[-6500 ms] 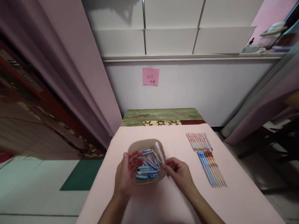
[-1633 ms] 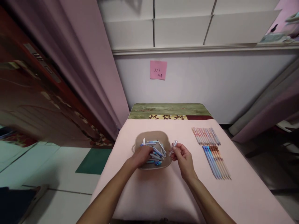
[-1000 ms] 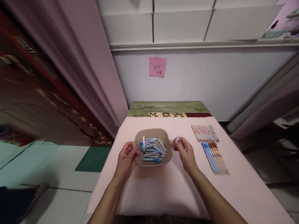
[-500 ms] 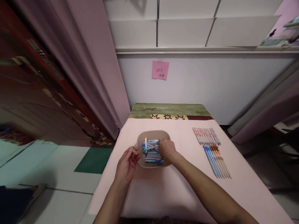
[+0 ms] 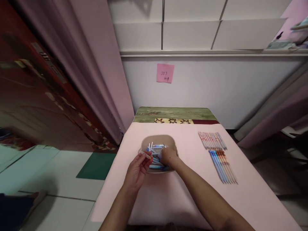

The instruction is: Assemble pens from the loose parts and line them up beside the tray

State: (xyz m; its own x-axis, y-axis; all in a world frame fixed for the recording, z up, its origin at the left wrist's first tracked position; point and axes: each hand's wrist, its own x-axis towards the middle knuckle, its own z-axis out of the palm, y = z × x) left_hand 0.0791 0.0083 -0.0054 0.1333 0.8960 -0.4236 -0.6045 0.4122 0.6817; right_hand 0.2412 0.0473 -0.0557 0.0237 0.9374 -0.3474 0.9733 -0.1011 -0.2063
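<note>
A beige plastic basket (image 5: 158, 137) holds a loose pile of blue, white and grey pens (image 5: 156, 162). At its left front edge, my left hand (image 5: 137, 168) pinches a slim pale pen (image 5: 146, 155) between thumb and fingers; most of it is hidden. My right hand (image 5: 169, 157) reaches into the basket's right side with curled fingers among the pens. Its fingertips are covered, so what they grip cannot be made out. To the right on the table lie two neat rows: pink-and-grey pens (image 5: 212, 140) at the back, blue and brown-topped pens (image 5: 223, 166) in front.
The table wears a pale pink cover (image 5: 192, 192), with a patterned green strip (image 5: 173, 112) showing at the back. A pink note (image 5: 165, 73) is stuck on the wall behind. A person's foot (image 5: 38, 199) shows on the floor at left.
My left hand has moved right and slightly up, over the basket's left edge, still pinching the pale pen. My right hand has shifted slightly left and down among the pens, some of which have moved.
</note>
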